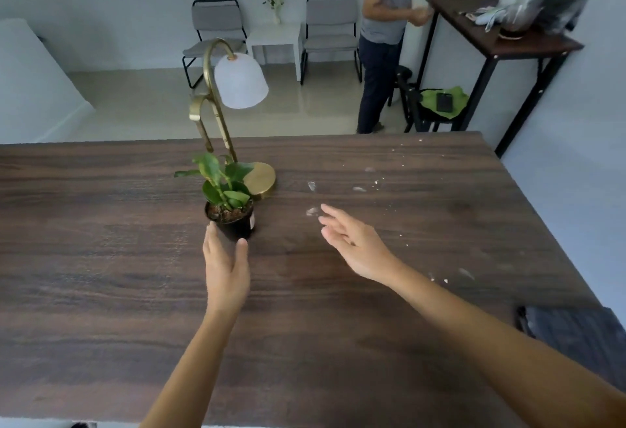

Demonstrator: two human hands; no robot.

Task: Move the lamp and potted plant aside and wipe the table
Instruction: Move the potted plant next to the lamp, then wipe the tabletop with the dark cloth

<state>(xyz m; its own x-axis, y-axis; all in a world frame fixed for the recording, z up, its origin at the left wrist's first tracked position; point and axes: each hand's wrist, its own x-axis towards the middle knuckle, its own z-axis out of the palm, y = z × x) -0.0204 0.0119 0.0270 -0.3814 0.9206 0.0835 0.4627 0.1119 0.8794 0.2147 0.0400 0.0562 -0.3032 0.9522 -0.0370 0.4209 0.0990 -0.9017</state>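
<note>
- Dark wood-grain table (101, 275) fills the lower two thirds of the frame, its far edge running across the middle.
- Two bare forearms reach in from the bottom edge, both stretched forward over the tabletop.
- Lamp (233, 98) stands at centre-left: brass arched stem, frosted white bell shade hanging at the top, round brass base resting on the table just behind the plant.
- Left hand (226, 268) sits at centre frame, palm down, fingers and thumb spread into a wide cup around the near side of the pot; the thumb tip and the finger side are right at the pot wall, not closed around it.
- Right hand (355, 244) hovers to the right of centre, fingers loose and spread, holding nothing, pointing toward the upper left.
- Potted plant (230, 200) stands upright just in front of the lamp base: a small black pot with brownish pebbly soil and glossy green leaves, a small label on its right side.
- White smears and crumbs (359, 188) dot the right half of the table, the nearest smear just beyond the right fingertips.
- Dark cloth (572, 336) lies at the table's right edge, lower right of the frame.
</note>
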